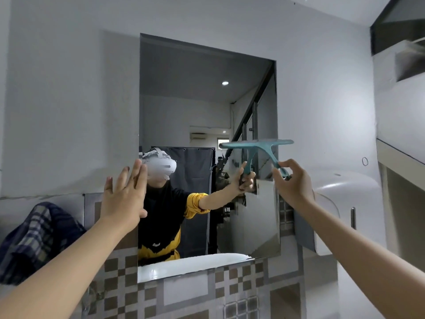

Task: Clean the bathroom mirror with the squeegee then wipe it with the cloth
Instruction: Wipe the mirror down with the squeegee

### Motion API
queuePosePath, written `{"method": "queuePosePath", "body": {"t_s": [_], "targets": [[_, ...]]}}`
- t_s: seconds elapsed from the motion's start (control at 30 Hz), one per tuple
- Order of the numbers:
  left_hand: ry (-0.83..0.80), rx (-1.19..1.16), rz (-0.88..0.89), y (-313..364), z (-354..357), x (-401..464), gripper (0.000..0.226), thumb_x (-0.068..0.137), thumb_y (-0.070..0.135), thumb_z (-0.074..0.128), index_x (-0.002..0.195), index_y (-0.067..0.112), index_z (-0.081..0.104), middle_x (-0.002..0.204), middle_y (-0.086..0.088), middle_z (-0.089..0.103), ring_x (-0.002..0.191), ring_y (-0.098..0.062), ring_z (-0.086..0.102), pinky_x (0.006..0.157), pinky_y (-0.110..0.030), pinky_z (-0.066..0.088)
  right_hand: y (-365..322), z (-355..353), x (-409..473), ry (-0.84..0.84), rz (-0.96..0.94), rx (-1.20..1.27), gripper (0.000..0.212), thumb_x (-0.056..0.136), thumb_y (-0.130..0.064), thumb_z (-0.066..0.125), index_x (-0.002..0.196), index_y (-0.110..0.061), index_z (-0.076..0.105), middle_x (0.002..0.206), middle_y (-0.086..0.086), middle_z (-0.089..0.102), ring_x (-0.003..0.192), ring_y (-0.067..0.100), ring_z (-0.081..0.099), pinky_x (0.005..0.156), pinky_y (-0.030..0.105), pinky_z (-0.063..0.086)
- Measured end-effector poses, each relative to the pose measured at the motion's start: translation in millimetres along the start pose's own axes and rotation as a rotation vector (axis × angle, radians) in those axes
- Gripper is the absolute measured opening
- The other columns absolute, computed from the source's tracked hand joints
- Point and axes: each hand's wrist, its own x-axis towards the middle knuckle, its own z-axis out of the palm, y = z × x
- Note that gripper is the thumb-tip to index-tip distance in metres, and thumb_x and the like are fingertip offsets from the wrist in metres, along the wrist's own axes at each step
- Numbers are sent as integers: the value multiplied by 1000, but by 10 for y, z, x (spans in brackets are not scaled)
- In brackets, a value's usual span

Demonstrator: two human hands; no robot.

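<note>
A rectangular mirror [195, 93] hangs on the grey wall above a tiled band. My right hand [293, 184] grips the handle of a teal squeegee [259, 147], whose blade lies level against the mirror's right edge at mid height. My left hand [125, 195] is flat and open, fingers up, pressed against the mirror's left edge. A blue checked cloth [34, 238] lies bunched on the ledge at the far left, apart from both hands. The mirror reflects a person in black and yellow.
A white dispenser [340, 196] is mounted on the wall just right of the mirror. Brown and grey checked tiles [241, 286] run below it. A white ledge and recess [400, 157] stand at the far right.
</note>
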Motion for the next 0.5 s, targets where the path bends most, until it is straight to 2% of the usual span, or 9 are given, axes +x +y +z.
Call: {"method": "queuePosePath", "body": {"t_s": [0.1,0.23,0.33,0.37,0.43,0.5], "targets": [[48,6,24,-27,31,-45,120,70,42,74,141,16,-20,154,-3,-18,143,-31,0,111,-56,9,-181,155,-98,31,117,109,15,91,-28,57,103,-19,55,89,2,61,59,14,54,51,25,42],[83,5,36,-45,110,-237,109,74,40,71,145,15,-8,156,-2,-8,141,-32,9,110,-56,15,-499,353,-212,40,285,261,15,93,-27,53,103,-18,48,92,-2,52,60,19,56,52,32,49],[28,-5,47,-33,165,-349,111,75,49,66,144,16,-15,155,-1,-13,142,-31,5,111,-55,14,-716,488,-273,47,379,368,14,94,-24,51,102,-16,43,84,3,54,47,16,51,39,26,43],[6,-12,48,-37,182,-369,112,75,51,65,144,17,-17,155,-2,-14,142,-31,4,111,-54,13,-790,551,-296,41,407,421,13,94,-23,51,99,-16,41,84,8,57,46,17,51,38,26,44],[-13,-9,54,-71,214,-396,119,68,52,71,145,18,-12,156,-6,-4,142,-34,10,110,-55,15,-960,708,-357,37,453,485,16,92,-24,52,91,-19,37,90,14,62,57,21,58,50,31,51],[-4,8,56,-88,236,-410,128,58,52,78,146,17,-9,156,-9,5,140,-37,17,108,-56,19,-1133,844,-429,45,466,519,19,91,-25,53,90,-20,35,94,15,63,67,23,59,58,32,50]]}}
